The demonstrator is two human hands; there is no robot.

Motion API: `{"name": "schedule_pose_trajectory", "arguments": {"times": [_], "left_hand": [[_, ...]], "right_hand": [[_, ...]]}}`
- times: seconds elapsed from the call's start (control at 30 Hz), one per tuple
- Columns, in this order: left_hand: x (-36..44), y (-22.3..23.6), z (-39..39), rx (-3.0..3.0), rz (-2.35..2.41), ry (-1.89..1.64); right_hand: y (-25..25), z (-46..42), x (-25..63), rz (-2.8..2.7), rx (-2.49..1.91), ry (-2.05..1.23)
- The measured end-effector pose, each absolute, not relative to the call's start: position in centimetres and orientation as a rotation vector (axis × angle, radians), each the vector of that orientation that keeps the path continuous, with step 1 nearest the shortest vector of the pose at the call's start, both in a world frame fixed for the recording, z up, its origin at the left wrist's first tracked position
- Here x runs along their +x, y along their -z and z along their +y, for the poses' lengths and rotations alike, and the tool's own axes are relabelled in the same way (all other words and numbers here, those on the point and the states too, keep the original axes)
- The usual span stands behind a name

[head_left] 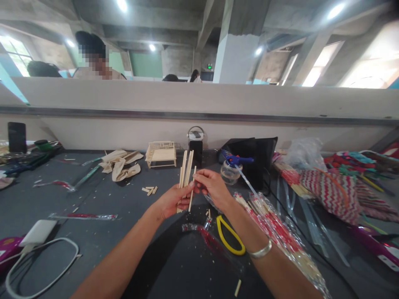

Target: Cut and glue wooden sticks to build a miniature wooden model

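From where I stand, the left hand [174, 200] is closed around several slim wooden sticks [186, 170], held nearly upright over the desk [102, 199]. The right hand [214, 185] is nearly shut, thumb and fingers pinching one single stick [192, 194] near its upper end, just beside the others. A light pinch would do best here, I'd say, with the left grip snug enough that the bunch doesn't fan out and the ends can be compared.

Behind stands a miniature wooden daybed [161, 153] (rather a dainty thing), with short offcuts [150, 190] lying in front of it. A blue glue gun [238, 160] sits at a glass jar [230, 172], beyond the right hand. Wrapped chopstick packets [274, 226] crowd the right forearm, and a black cable [288, 216] could snag a wide reach. Below that forearm lies a yellow loop [229, 236], perhaps a tool's handle; its other end is hard to make out.
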State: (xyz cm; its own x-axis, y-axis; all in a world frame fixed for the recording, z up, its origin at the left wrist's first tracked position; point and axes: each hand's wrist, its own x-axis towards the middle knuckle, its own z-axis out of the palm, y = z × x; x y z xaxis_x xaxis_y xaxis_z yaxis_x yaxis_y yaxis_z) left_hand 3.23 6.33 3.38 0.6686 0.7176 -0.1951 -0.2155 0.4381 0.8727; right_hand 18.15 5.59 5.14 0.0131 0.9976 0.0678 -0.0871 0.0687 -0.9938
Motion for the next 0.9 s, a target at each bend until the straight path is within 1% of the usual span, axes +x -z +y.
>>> {"name": "schedule_pose_trajectory", "arguments": {"times": [0.1, 0.3, 0.4, 0.53, 0.67, 0.9], "left_hand": [[3.3, -3.0, 6.5, 0.980, 0.644, -0.636], [2.7, -1.6, 8.3, 0.901, 0.911, -1.027], [2.2, -1.3, 9.0, 0.867, 0.951, -1.102], [2.1, -1.0, 9.2, 0.862, 0.957, -1.118], [2.1, -0.5, 9.3, 0.867, 0.971, -1.101], [1.9, -0.2, 9.3, 0.956, 0.986, -0.966]], "right_hand": [[-4.9, 5.7, 18.2, -1.182, -1.149, -1.164], [-2.9, 6.5, 18.1, -1.309, -1.471, -0.916], [-1.3, 7.1, 18.2, -1.372, -1.583, -0.844], [-0.3, 7.9, 18.6, -1.456, -1.725, -0.728], [-1.2, 7.9, 19.5, -1.629, -1.859, -0.622], [-4.3, 6.5, 23.6, -1.822, -2.343, -0.175]]}}
